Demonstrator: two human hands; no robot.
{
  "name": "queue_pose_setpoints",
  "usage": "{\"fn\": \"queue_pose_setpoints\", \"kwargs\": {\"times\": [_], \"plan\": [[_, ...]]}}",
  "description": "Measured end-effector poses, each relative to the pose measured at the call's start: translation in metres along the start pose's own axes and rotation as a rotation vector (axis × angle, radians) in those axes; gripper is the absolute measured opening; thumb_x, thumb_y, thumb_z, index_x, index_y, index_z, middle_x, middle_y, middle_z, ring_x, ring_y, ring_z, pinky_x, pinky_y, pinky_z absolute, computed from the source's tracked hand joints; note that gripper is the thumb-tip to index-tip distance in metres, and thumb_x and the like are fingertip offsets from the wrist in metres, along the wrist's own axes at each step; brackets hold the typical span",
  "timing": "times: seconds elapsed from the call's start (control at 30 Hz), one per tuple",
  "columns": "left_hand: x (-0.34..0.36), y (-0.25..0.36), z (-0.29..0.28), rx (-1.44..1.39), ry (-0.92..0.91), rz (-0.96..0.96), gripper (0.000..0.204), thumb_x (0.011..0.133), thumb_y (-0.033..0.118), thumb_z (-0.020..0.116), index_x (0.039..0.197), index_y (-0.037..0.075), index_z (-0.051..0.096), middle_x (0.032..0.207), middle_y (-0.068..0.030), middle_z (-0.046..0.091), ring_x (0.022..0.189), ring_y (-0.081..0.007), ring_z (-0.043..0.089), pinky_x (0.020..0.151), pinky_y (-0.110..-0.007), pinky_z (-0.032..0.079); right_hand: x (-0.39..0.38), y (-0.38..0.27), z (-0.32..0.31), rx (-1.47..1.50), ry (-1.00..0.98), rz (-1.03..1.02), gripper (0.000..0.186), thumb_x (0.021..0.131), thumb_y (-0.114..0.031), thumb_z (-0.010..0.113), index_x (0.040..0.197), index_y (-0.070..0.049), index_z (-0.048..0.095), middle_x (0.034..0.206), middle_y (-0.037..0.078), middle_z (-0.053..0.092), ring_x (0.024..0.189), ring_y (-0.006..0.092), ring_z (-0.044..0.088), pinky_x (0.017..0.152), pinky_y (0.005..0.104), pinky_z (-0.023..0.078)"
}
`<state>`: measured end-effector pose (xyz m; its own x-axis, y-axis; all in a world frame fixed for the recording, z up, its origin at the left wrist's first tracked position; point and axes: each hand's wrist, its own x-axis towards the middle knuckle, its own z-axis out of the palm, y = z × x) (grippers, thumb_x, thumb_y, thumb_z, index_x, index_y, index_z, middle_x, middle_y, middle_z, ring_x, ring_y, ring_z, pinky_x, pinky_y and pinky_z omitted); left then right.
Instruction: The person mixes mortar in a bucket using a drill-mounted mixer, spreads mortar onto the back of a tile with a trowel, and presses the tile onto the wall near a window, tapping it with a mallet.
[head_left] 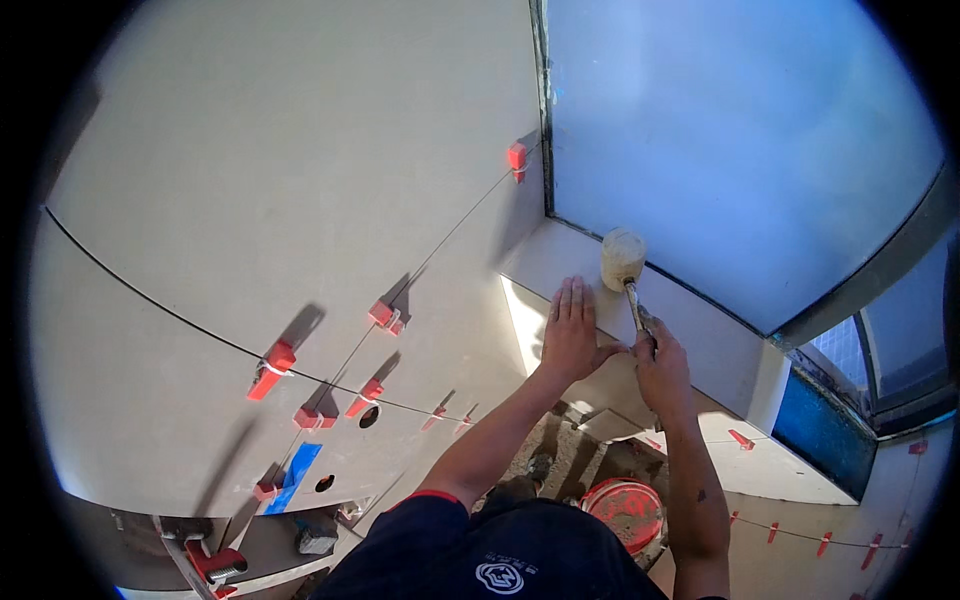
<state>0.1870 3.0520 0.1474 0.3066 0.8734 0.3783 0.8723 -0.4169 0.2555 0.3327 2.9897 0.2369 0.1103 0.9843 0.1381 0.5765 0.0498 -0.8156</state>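
Observation:
My right hand (pixel 662 365) is closed round the handle of a mallet (pixel 623 258) with a pale, rounded head. The mallet head is over a light tile on the window sill (pixel 690 325), close to the window frame; whether it touches the tile I cannot tell. Flat on the same sill tile, left of the mallet, lies my left hand (pixel 572 335), fingers stretched out and thumb toward the right hand. Behind the sill stands a frosted window pane (pixel 720 150).
Large grey wall tiles (pixel 300 150) rise at the left, with red levelling wedges (pixel 272 370) along their joints. Blue tape (pixel 295 478) sticks near two round holes. Below me, a red bucket (pixel 625 512) stands on the dirty floor. More red wedges (pixel 824 543) line the lower right.

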Motion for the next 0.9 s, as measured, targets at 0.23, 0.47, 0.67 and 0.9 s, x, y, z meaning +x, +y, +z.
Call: {"fn": "queue_pose_setpoints", "kwargs": {"times": [0.23,0.47,0.67,0.9], "plan": [[0.000,0.000,0.001,-0.022,0.043,0.022,0.110,0.071,0.063,0.066,0.139,-0.013,0.022,0.145,-0.0313,0.024,0.138,-0.0449,0.020,0.114,-0.050,0.017,-0.004,0.004,0.000,0.020,-0.023,0.105,0.028,0.092,-0.014,0.050,0.115,0.001,0.055,0.076,0.026,0.059,0.073,0.0431,0.060,0.067,0.0450,0.046],[0.000,0.000,0.003,0.008,-0.020,0.024,0.110,0.074,0.067,0.060,0.139,-0.013,0.022,0.146,-0.0319,0.023,0.138,-0.0447,0.020,0.114,-0.050,0.017,-0.010,0.019,-0.014,0.101,-0.053,0.154,0.028,0.093,-0.018,0.049,0.114,0.000,0.056,0.074,0.022,0.061,0.070,0.0370,0.062,0.066,0.0427,0.047],[0.001,0.001,0.008,0.053,-0.006,0.012,0.113,0.073,0.072,0.057,0.139,-0.014,0.023,0.146,-0.0320,0.023,0.139,-0.0425,0.019,0.115,-0.049,0.014,-0.065,0.035,-0.049,0.057,0.085,0.230,0.029,0.092,-0.016,0.048,0.114,0.001,0.054,0.078,0.020,0.060,0.071,0.0323,0.060,0.067,0.0405,0.046],[-0.001,-0.001,0.017,0.095,0.059,0.065,0.113,0.072,0.072,0.057,0.138,-0.014,0.024,0.144,-0.0332,0.026,0.137,-0.0435,0.022,0.113,-0.051,0.017,-0.087,0.048,-0.059,0.026,0.131,0.228,0.032,0.092,-0.015,0.047,0.120,-0.001,0.053,0.076,0.023,0.061,0.067,0.0335,0.062,0.065,0.0390,0.048]]}}
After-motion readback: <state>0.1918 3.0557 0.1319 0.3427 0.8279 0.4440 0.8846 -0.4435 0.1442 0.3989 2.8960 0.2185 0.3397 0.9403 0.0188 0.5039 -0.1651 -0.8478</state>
